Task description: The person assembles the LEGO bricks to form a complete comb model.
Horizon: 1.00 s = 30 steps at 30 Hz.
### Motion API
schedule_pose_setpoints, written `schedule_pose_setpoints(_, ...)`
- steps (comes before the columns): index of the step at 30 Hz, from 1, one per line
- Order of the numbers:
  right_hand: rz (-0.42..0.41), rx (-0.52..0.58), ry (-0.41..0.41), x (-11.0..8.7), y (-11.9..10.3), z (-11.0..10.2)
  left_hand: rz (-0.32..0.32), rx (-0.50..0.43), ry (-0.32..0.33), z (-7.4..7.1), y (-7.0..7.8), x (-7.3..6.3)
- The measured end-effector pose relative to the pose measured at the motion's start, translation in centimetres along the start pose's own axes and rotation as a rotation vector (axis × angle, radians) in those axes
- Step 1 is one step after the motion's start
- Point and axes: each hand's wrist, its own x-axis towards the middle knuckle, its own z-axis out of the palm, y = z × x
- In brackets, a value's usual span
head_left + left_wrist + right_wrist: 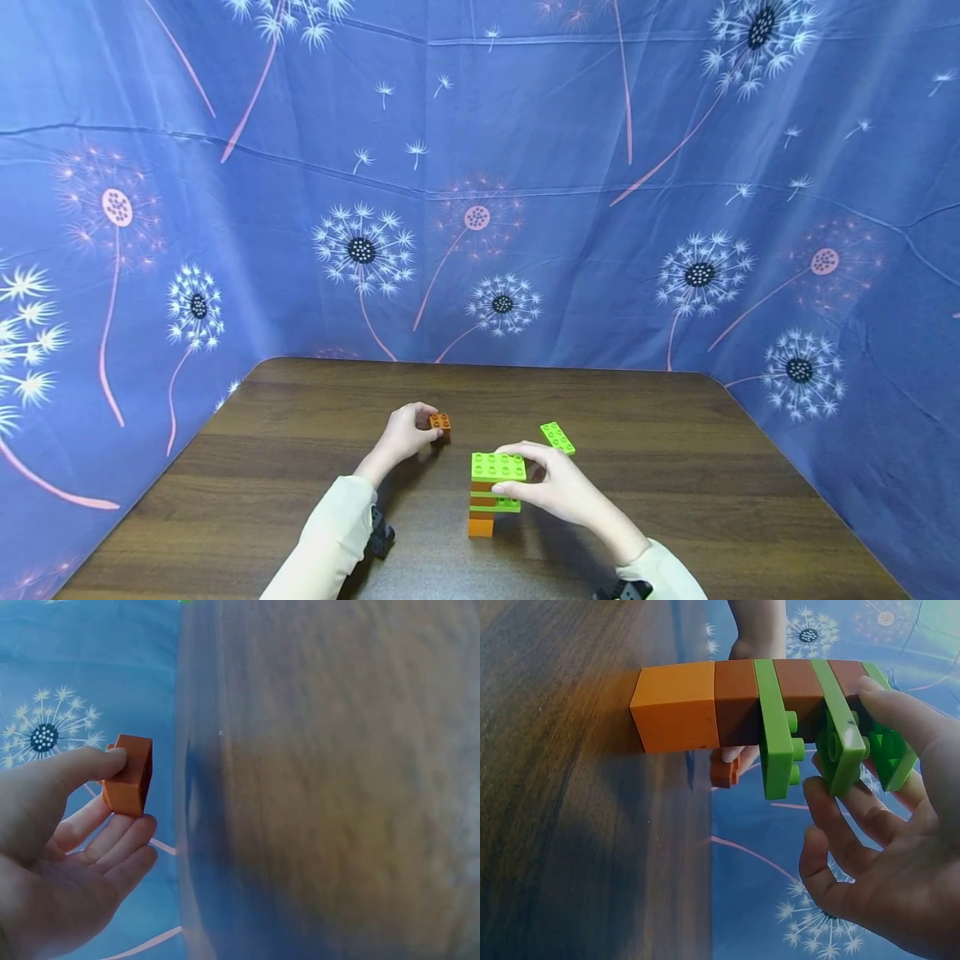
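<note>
My left hand (402, 435) pinches a small brown toy brick (440, 423) between thumb and fingers, held above the table. In the left wrist view that brick (129, 780) shows its side, with the thumb pressed on it. A tower of toy bricks (482, 502) stands upright to the right: an orange brick (675, 706) at the bottom, then brown bricks alternating with green plates that jut out to one side. My right hand (558, 487) grips the tower near its top, the thumb on the uppermost brown brick and fingers by the jutting plates.
A loose green plate (557, 438) lies studs up on the brown wooden table (315, 400), behind the right hand. A blue cloth (585, 275) with dandelion prints hangs behind the table and along its sides.
</note>
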Motion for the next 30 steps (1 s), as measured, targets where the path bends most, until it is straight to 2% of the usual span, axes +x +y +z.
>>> schedule_pose_setpoints(11, 0.023, 0.006, -0.002, 0.0, 0.1, 0.0, 0.024, -0.024, 0.071, -0.5, 0.3, -0.4)
schedule_pose_setpoints(19, 0.026, 0.038, -0.023, 0.1, 0.2, 0.0, 0.037, -0.059, 0.071, -0.8, 0.6, -0.6)
schedule_pose_setpoints(25, 0.018, 0.055, -0.050, 0.0, 0.1, -0.1, 0.015, -0.071, 0.070, -1.0, 0.7, -0.7)
schedule_pose_setpoints(30, 0.046, 0.070, -0.055, 0.1, 0.1, 0.0, 0.014, -0.089, 0.087, -1.3, 1.0, -0.8)
